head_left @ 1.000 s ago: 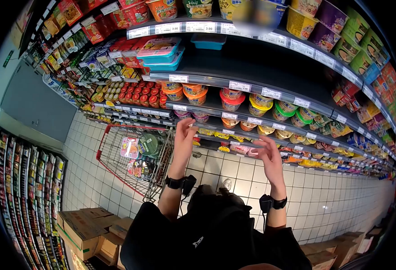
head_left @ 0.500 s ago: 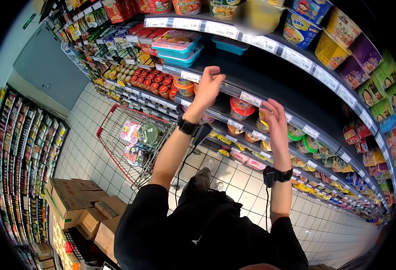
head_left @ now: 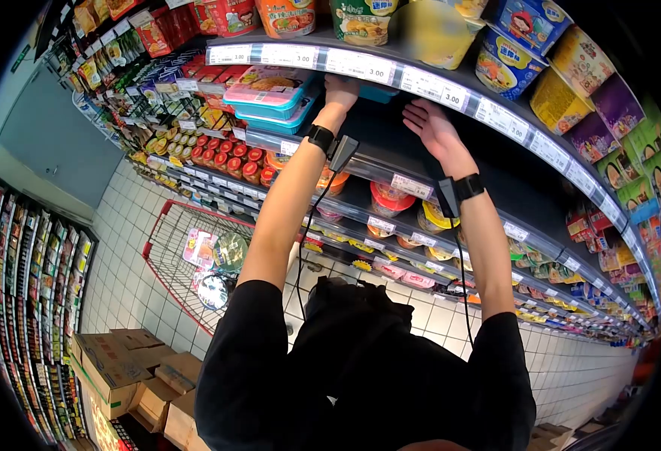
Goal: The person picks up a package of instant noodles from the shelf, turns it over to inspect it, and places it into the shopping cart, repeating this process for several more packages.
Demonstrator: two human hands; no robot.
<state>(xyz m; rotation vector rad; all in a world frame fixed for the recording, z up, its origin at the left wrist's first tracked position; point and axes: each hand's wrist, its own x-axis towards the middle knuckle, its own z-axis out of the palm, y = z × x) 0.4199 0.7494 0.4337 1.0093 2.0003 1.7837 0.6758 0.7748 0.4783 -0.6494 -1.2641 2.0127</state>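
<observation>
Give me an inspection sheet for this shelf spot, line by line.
Surface: dark shelf below a price-tag rail.
Work items: teal tray right beside the left hand; contact cannot be told.
Clutter: stacked teal-lidded trays to the left; noodle bowls on the shelf below.
Hands: left reaches in, fingers hidden; right hand open, holding nothing.
Cables: wrist-device cable hangs along the left arm; another along the right.
Surroundings: red cart with goods, cardboard boxes, tiled floor.
</observation>
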